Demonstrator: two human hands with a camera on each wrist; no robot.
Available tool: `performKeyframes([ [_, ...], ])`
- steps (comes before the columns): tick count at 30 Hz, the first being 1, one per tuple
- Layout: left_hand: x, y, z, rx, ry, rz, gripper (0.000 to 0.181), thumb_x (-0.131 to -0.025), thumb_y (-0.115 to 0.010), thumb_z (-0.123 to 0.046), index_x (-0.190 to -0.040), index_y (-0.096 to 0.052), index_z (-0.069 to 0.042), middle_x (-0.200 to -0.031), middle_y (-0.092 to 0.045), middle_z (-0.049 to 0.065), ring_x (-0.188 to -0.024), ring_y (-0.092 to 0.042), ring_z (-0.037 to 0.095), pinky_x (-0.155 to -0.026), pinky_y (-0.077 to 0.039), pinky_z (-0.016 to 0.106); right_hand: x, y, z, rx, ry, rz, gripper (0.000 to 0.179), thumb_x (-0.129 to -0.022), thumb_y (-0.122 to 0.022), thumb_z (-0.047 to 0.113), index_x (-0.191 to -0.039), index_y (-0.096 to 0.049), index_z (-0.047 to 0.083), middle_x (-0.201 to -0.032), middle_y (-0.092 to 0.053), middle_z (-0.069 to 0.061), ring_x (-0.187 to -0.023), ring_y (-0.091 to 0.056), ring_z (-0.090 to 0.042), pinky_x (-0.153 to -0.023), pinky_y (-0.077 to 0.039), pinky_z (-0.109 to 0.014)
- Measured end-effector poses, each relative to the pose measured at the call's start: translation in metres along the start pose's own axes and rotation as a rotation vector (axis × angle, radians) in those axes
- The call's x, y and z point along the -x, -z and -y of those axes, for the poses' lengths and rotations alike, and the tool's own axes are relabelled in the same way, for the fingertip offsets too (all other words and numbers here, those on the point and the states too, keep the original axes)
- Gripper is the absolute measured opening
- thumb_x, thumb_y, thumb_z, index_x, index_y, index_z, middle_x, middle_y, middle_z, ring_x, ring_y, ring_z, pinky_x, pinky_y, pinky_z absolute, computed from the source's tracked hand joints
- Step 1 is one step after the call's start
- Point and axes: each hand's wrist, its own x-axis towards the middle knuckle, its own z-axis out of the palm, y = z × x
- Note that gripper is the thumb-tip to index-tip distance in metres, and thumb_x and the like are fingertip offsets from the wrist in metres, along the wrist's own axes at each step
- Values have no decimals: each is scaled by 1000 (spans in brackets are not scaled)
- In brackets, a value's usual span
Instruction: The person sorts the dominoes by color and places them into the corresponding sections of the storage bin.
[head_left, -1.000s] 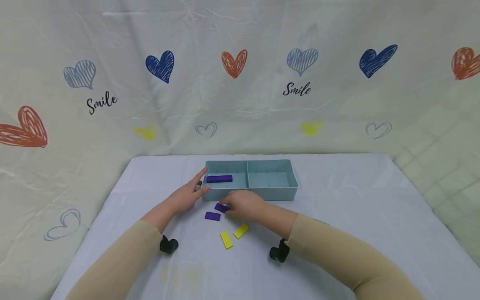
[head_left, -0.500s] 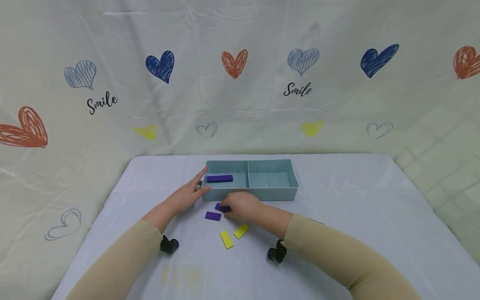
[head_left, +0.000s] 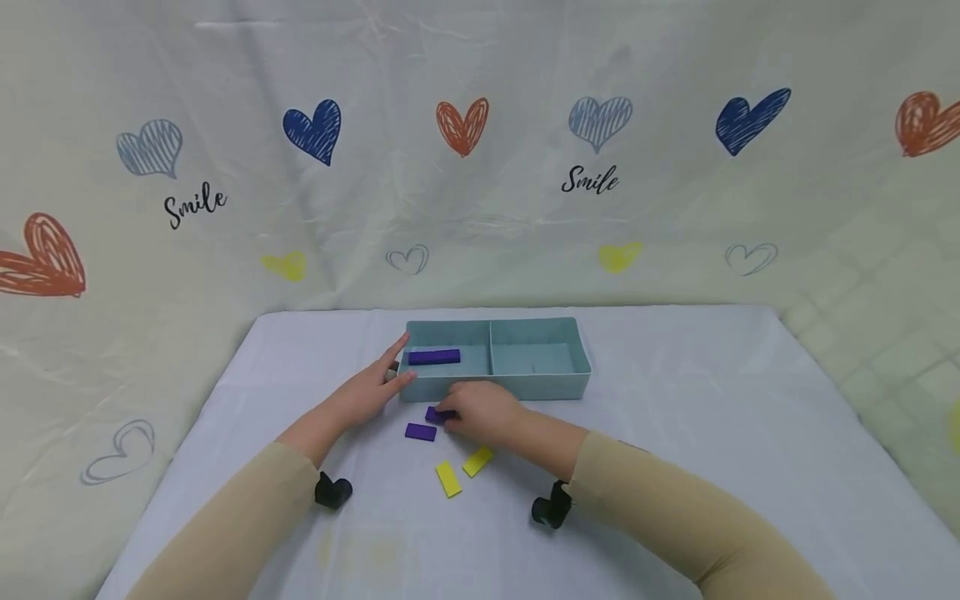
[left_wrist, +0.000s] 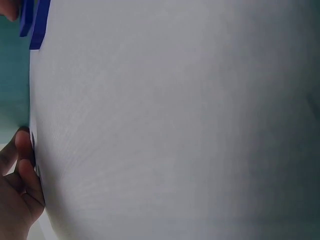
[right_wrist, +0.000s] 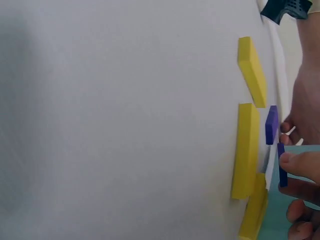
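Note:
Spread along the left end of a pale blue two-compartment box (head_left: pixel 540 386), my left hand (head_left: pixel 365 394) touches it, thumb at the front left corner and index finger reaching to the back. Just before the box's front wall, my right hand (head_left: pixel 483 412) pinches a small purple block (right_wrist: pixel 282 167) between thumb and finger. Another purple block (head_left: pixel 420 432) lies flat beside it on the cloth. A long purple bar (head_left: pixel 433 357) lies in the left compartment; whether it is one piece I cannot tell. The right compartment holds nothing.
Two yellow blocks (head_left: pixel 448 480) (head_left: pixel 477 462) lie nearer me on the white cloth (head_left: pixel 675 400). A third yellow block (right_wrist: pixel 254 207) shows in the right wrist view, hidden by my right hand in the head view. A curtain (head_left: pixel 480 192) printed with hearts hangs behind.
The right forearm has shifted slightly left and the right hand covers a little more of the pinched purple block. The head view has drifted slightly; box, left hand and loose blocks keep their places.

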Motion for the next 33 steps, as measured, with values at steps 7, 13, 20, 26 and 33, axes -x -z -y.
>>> performKeyframes([
  [7,2,1,-1,14,15,14,75,-99,-44,-62,-156,3,-49,-150,-41,20,-129,-49,42,-105,-35,65,7,14,-2,-17,-6,-6,28,-93,-72,26,-120,-74,22,-108,-69,7,-97,-63,-9,-84,-53,-25],
  [13,1,1,-1,5,26,14,76,-98,-43,-63,-156,4,-49,-151,-40,21,-130,-48,42,-105,-33,66,14,29,-6,-79,4,-25,27,-92,-73,22,-119,-75,20,-111,-70,5,-100,-65,-13,-85,-54,-27],
  [20,0,0,0,7,30,8,75,-98,-44,-62,-156,3,-49,-152,-40,20,-130,-48,42,-106,-33,65,17,45,-12,-128,-26,-33,29,-93,-72,20,-122,-73,18,-115,-69,1,-108,-65,-18,-89,-54,-32],
  [26,1,0,-1,2,29,9,75,-98,-43,-63,-156,3,-48,-152,-39,21,-132,-47,43,-107,-32,65,16,55,-19,-163,-50,-72,30,-93,-72,19,-123,-73,20,-116,-70,1,-110,-64,-19,-91,-53,-33],
  [33,1,0,-3,19,33,16,74,-98,-44,-63,-155,2,-51,-153,-38,20,-134,-45,43,-108,-29,66,8,64,-28,-172,-74,-123,32,-93,-71,18,-125,-72,20,-118,-69,0,-111,-63,-18,-95,-52,-35],
])
